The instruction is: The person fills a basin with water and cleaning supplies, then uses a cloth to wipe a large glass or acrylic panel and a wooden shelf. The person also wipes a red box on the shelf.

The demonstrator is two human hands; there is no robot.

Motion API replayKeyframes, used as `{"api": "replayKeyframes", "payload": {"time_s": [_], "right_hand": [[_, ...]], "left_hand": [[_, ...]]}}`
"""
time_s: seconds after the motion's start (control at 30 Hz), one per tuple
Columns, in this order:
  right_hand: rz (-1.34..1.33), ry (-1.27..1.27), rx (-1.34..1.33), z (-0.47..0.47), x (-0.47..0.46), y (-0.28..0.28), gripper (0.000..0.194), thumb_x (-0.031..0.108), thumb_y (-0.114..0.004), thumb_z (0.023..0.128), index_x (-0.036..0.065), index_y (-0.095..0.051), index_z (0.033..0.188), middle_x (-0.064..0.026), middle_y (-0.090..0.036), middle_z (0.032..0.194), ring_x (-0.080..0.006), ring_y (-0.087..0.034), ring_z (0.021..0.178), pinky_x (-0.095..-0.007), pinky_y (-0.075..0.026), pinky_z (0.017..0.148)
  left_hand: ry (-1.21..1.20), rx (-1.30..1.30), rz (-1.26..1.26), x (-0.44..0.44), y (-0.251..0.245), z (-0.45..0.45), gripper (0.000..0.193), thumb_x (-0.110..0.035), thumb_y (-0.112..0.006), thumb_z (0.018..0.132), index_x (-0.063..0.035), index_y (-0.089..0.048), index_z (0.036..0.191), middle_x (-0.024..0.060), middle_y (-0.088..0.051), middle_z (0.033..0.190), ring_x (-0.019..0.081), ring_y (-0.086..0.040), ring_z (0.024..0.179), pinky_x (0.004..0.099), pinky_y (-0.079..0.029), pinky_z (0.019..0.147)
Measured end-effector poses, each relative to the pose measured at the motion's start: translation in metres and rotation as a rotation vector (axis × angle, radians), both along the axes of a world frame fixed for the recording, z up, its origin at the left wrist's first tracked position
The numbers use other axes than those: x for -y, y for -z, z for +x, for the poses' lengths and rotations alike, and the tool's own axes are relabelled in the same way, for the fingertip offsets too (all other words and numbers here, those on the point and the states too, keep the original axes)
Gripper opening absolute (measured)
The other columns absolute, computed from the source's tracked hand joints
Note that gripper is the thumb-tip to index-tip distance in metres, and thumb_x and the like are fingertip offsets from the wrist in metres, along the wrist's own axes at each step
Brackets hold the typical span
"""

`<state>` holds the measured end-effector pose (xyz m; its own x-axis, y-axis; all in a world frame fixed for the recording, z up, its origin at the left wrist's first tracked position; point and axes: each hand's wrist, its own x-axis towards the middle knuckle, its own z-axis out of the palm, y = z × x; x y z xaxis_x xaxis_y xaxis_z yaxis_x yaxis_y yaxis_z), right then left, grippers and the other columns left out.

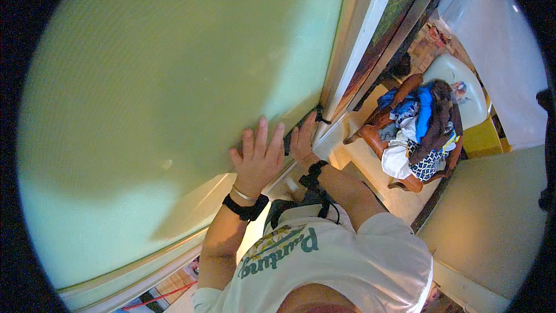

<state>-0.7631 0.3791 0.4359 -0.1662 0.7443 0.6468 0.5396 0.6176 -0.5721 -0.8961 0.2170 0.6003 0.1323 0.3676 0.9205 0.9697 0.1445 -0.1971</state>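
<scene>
My left hand (259, 156) lies flat with its fingers apart against a large pale green panel (173, 95). The panel has a fine-lined surface and a light frame (341, 52). Close to the panel's lower right corner is my right hand (304, 139), its fingers stretched along a dark object (288, 139) by the frame. Whether these fingers grip it or only rest on it is hard to see. A black band (246, 207) and a thin bracelet are on my left wrist. Another black band (312, 174) is around my right wrist.
Right of me stands a wooden chair (374, 137) heaped with blue, white, brown and patterned clothes (419, 126). Behind it are a pale rounded object (467, 91) and a yellow surface (481, 138). A broad beige surface (486, 208) curves along the right side. A red cord (163, 296) shows at lower left.
</scene>
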Motion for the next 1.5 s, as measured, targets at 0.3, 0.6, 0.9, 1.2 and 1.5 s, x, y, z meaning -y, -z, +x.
{"api": "replayKeyframes", "payload": {"time_s": [0.3, 0.6, 0.9, 1.2, 1.5], "right_hand": [[0.637, -0.04, 0.066, -0.03, 0.03, -0.255, 0.073, 0.031, -0.053, 0.087, -0.005, -0.027, 0.146, -0.0268, -0.017, 0.156, -0.0525, -0.007, 0.143, -0.0633, -0.006, 0.113], [0.287, 0.081, 0.138, -0.039, 0.044, -0.081, 0.075, 0.02, -0.062, 0.078, -0.009, -0.03, 0.14, -0.0342, -0.017, 0.152, -0.0552, -0.011, 0.141, -0.0617, -0.018, 0.113], [0.713, -0.03, 0.241, -0.025, 0.068, -0.24, 0.084, 0.04, -0.068, 0.078, 0.002, -0.034, 0.145, -0.0272, -0.012, 0.157, -0.0562, 0.001, 0.142, -0.0684, -0.008, 0.11], [1.004, -0.165, -0.01, -0.06, 0.152, -0.467, 0.096, 0.049, -0.064, 0.082, 0.002, -0.018, 0.152, -0.0284, -0.011, 0.158, -0.0531, -0.012, 0.142, -0.0621, -0.009, 0.113], [0.766, -0.134, 0.183, -0.026, 0.121, -0.205, 0.095, 0.045, -0.061, 0.083, -0.009, -0.017, 0.148, -0.0331, -0.007, 0.156, -0.0547, -0.004, 0.142, -0.0628, -0.006, 0.114]], "left_hand": [[0.403, 0.164, -0.151, 0.016, 0.017, -0.004, 0.041, -0.03, -0.06, 0.087, -0.0234, -0.06, 0.128, 0.0189, -0.041, 0.148, 0.0422, -0.034, 0.137, 0.0635, -0.019, 0.109], [0.5, 0.061, 0.036, 0.037, 0.027, -0.011, 0.037, -0.028, -0.06, 0.085, -0.0191, -0.066, 0.12, 0.017, -0.046, 0.145, 0.0401, -0.035, 0.137, 0.059, -0.011, 0.114], [0.401, 0.075, 0.088, 0.059, 0.008, -0.015, 0.042, -0.029, -0.06, 0.087, -0.0201, -0.061, 0.127, 0.0152, -0.043, 0.147, 0.04, -0.04, 0.133, 0.0549, -0.03, 0.105], [0.288, 0.04, 0.153, 0.086, 0.003, -0.016, 0.041, -0.029, -0.062, 0.086, -0.0201, -0.062, 0.126, 0.01, -0.052, 0.14, 0.0309, -0.053, 0.119, 0.0456, -0.042, 0.094], [0.249, 0.016, 0.248, 0.098, 0.014, -0.023, 0.037, -0.027, -0.057, 0.088, -0.0201, -0.063, 0.124, 0.0069, -0.052, 0.14, 0.0271, -0.053, 0.12, 0.0437, -0.038, 0.097]]}}
